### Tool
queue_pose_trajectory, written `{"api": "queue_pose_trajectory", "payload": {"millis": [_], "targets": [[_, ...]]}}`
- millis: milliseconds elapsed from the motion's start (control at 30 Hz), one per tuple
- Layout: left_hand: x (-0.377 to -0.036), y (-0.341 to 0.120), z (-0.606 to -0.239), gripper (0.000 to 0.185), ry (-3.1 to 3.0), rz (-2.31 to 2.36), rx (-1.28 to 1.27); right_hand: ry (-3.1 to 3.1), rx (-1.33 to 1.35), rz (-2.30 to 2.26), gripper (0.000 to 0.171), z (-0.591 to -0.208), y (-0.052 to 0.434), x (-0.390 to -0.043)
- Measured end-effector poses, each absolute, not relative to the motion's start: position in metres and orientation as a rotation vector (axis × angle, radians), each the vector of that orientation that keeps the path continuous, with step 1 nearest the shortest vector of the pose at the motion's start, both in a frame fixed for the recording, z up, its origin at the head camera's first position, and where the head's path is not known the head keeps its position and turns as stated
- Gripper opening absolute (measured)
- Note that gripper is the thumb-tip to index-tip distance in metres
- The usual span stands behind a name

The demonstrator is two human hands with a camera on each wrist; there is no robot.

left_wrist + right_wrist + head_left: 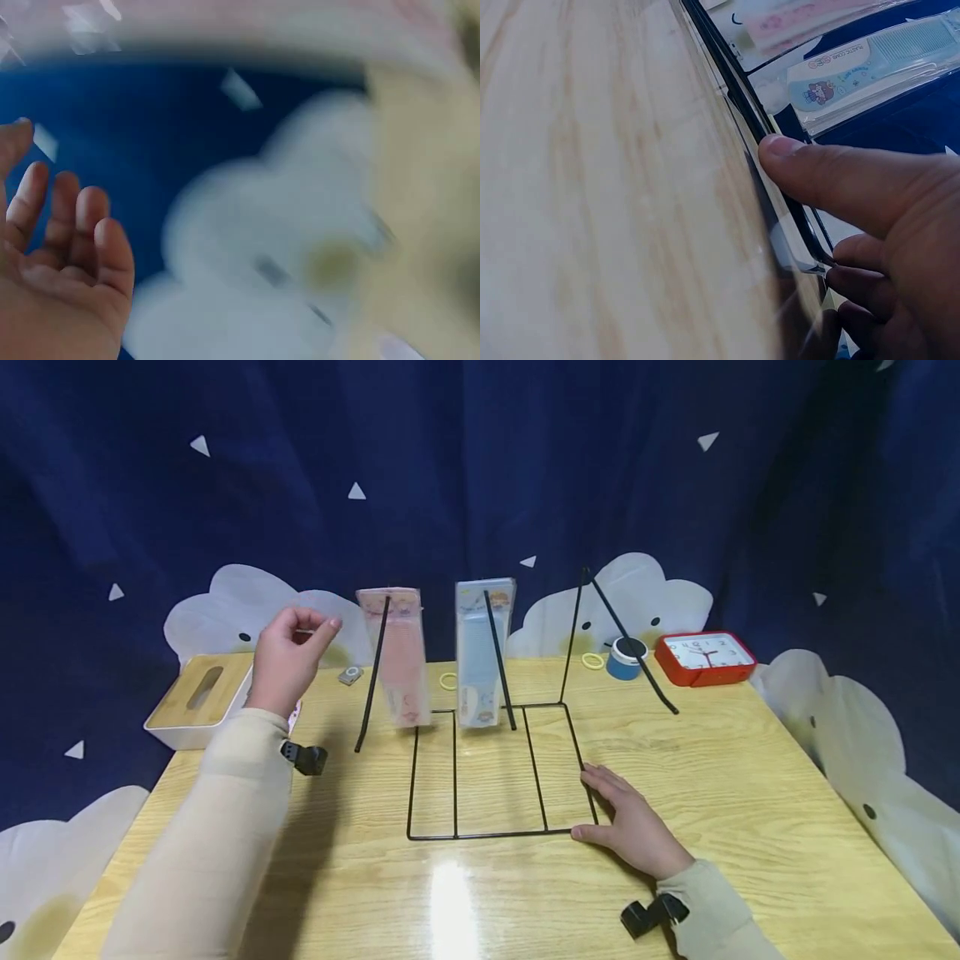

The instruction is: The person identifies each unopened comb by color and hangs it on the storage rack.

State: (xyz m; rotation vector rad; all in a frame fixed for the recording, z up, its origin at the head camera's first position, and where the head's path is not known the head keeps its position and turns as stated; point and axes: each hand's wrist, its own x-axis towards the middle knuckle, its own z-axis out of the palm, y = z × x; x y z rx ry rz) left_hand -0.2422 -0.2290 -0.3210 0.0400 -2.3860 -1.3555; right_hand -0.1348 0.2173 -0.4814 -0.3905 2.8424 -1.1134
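A black wire display rack (492, 836) stands on the table. Packaged pink combs (402, 664) hang from its left prong and packaged blue combs (481, 660) from the middle one; the right prong (630, 635) carries nothing. My left hand (287, 662) is raised left of the pink combs, apart from them. Its fingers are loosely bent with nothing between them, as the left wrist view also shows. My right hand (633, 827) rests at the rack base's front right corner, thumb at the front wire and spread fingers at the side wire. A blue comb (870, 64) shows clearly in the right wrist view.
A white box with a wooden lid (187, 697) sits at the left, partly behind the left arm. Along the back lie a small grey square device (350, 675), yellow rings (593, 661), a blue jar with a white rim (624, 667) and a red clock (705, 658). A patterned dark blue curtain (420, 460) hangs behind.
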Motion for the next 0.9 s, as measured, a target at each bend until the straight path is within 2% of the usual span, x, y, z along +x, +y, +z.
{"api": "queue_pose_trajectory", "payload": {"millis": [167,300,400,567,633,800,900], "targets": [[-0.247,-0.290,-0.395,0.049,-2.670,-1.307,0.244,2.842,-0.384,-1.112,0.090,-0.480,0.218,-0.134],[-0.242,-0.324,-0.437,0.052,-2.906,-1.195,0.374,2.828,-0.390,-1.123,0.091,-0.479,0.216,-0.134],[-0.243,-0.334,-0.453,0.062,-3.025,-1.113,0.337,2.833,-0.376,-1.117,0.091,-0.478,0.218,-0.134],[-0.240,-0.336,-0.454,0.072,-3.131,-0.954,0.248,2.845,-0.370,-1.113,0.091,-0.477,0.221,-0.134],[-0.234,-0.336,-0.453,0.063,-3.123,-0.920,0.243,2.837,-0.382,-1.119,0.091,-0.478,0.221,-0.136],[-0.202,-0.320,-0.436,0.020,-3.026,-0.878,0.118,2.820,-0.397,-1.144,0.091,-0.480,0.218,-0.136],[-0.172,-0.297,-0.410,0.011,-2.921,-0.848,-0.038,2.818,-0.391,-1.141,0.091,-0.480,0.219,-0.134]]}}
